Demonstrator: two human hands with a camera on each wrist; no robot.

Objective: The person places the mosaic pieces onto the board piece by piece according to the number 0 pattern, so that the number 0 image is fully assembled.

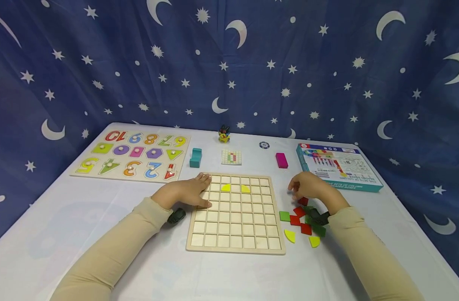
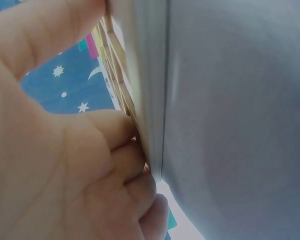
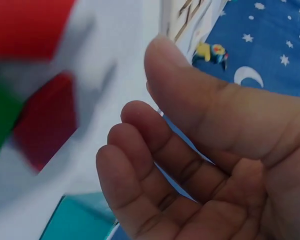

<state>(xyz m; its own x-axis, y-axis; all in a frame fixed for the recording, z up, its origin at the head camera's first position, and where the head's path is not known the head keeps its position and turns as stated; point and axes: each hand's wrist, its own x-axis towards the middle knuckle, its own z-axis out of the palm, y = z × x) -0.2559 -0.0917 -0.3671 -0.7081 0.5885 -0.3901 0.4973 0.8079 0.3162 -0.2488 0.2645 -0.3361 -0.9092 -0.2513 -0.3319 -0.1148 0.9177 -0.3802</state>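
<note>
A wooden grid board [image 1: 235,241] lies flat in front of me, with two yellow quarter-circle tiles [image 1: 226,187] in a row near its far side. My left hand [image 1: 186,192] rests on the board's left edge, thumb and fingers spread; the left wrist view shows its fingers [image 2: 127,160] along the rim. To the board's right, my right hand [image 1: 308,186] hovers over loose red tiles [image 1: 306,228] and green tiles [image 1: 284,216], its fingers loosely bent. Nothing shows between its thumb and fingers [image 3: 122,180] in the right wrist view. Two more yellow quarter-circle tiles [image 1: 290,235] lie nearby.
A number-and-shape puzzle board [image 1: 87,174] lies at the far left, and a teal-edged box [image 1: 350,167] at the right. Behind the grid board are a teal block [image 1: 195,158], a patterned card [image 1: 231,157], a small figurine [image 1: 224,134], a chip [image 1: 264,145] and a magenta block [image 1: 281,160].
</note>
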